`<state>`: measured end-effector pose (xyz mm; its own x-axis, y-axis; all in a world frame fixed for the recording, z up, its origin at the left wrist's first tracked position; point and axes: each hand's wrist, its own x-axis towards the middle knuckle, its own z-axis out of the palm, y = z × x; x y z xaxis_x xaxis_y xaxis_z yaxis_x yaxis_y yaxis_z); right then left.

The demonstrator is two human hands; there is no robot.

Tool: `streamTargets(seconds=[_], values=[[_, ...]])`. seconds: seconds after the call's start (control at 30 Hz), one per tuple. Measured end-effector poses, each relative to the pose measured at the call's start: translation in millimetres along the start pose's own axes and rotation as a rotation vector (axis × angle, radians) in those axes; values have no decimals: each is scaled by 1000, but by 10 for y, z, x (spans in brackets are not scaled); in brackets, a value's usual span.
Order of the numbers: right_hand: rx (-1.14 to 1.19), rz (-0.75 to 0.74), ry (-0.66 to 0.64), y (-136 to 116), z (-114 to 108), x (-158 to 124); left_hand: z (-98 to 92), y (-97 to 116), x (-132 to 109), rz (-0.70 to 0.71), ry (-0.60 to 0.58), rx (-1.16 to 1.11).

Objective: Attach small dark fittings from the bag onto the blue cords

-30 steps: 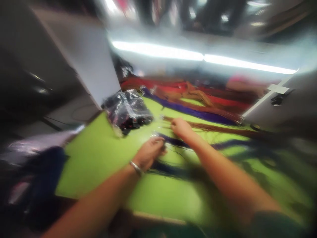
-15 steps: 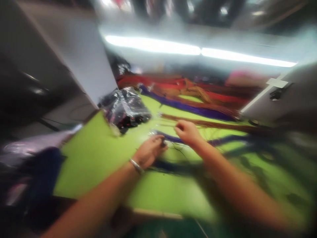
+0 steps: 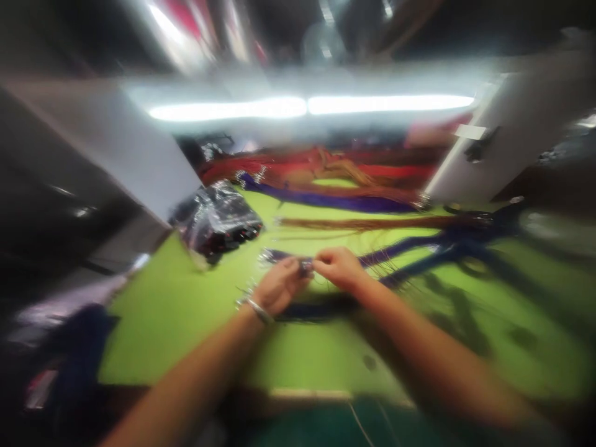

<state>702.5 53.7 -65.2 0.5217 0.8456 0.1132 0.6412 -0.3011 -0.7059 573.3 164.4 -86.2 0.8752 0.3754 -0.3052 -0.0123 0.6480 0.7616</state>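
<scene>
My left hand (image 3: 280,285), with a bracelet (image 3: 258,308) at the wrist, is closed on a small dark connector (image 3: 305,267) held just above the table. Against its right end my right hand (image 3: 339,268) is pinched, fingertips touching or almost touching the connector. A thin wire (image 3: 328,284) shows below the right fingertips; its end is hidden in the pinch. Behind and beneath the hands lies a purple-blue wire bundle (image 3: 395,249) with shiny tips at its left. A dark blue bundle (image 3: 311,310) runs nearer to me. Motion blur softens the details.
On the green table (image 3: 177,323), a clear bag of black parts (image 3: 221,220) lies at left. Brown wires (image 3: 354,223), a purple bundle (image 3: 335,200) and red wires (image 3: 395,171) stretch across the back. Grey side panels (image 3: 153,149) flank the table under a tube light (image 3: 233,110).
My right hand has come down and left to meet the connector in my left hand. The view has turned, so the table and light look more level.
</scene>
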Motion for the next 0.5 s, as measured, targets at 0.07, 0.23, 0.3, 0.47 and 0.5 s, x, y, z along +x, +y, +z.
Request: streamTargets(seconds=[0.07, 0.23, 0.3, 0.47, 0.5], values=[[-45, 21, 13, 7, -12, -8, 6, -34, 21, 13, -1, -12], [-109, 33, -3, -21, -34, -26, -8, -71, 10, 16, -8, -37], [-134, 30, -12, -36, -29, -36, -14, -72, -1, 0, 1, -47], [-148, 38, -25, -47, 0, -53, -19, -68, -4, -12, 32, -68], [-152, 41, -30, -49, 4, -53, -17, -67, -5, -10, 32, -66]])
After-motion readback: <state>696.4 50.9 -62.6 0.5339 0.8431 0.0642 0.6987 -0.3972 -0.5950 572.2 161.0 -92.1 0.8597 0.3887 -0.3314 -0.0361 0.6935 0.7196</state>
